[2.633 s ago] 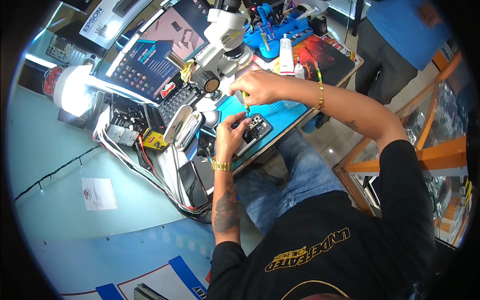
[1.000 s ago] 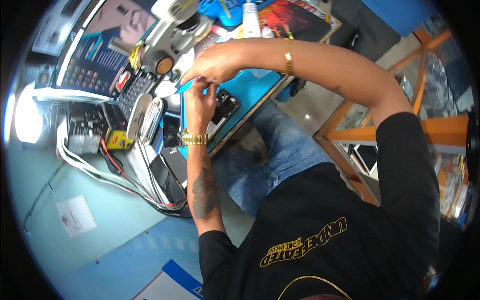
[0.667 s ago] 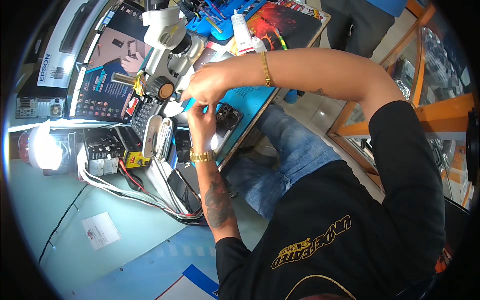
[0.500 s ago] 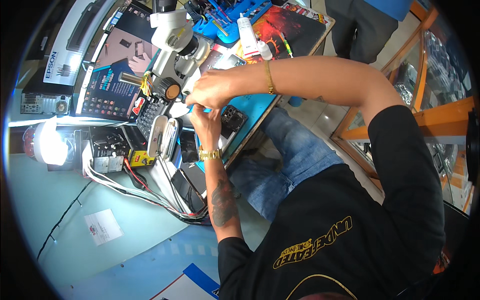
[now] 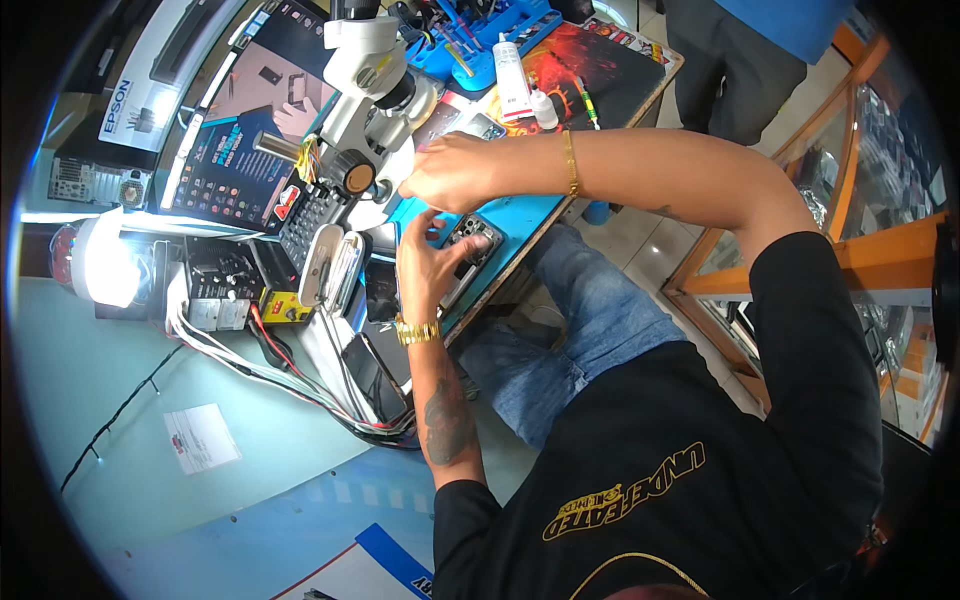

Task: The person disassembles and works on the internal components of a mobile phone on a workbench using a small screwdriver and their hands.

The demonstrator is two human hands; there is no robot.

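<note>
On bright-blue flat mat (image 5: 528, 218), bare at right edge, resting spread left hand (image 5: 427, 264) on dark rectangular phone (image 5: 484, 232), with right hand (image 5: 455, 173) curled, grip impossible to tell, and printed white tube (image 5: 513, 80) beyond mat.

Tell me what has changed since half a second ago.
The left hand has opened: its thumb, drawn in before, has swung right over the phone. Whether it let anything go cannot be told. The right hand, microscope and white tube look unmoved.
</note>
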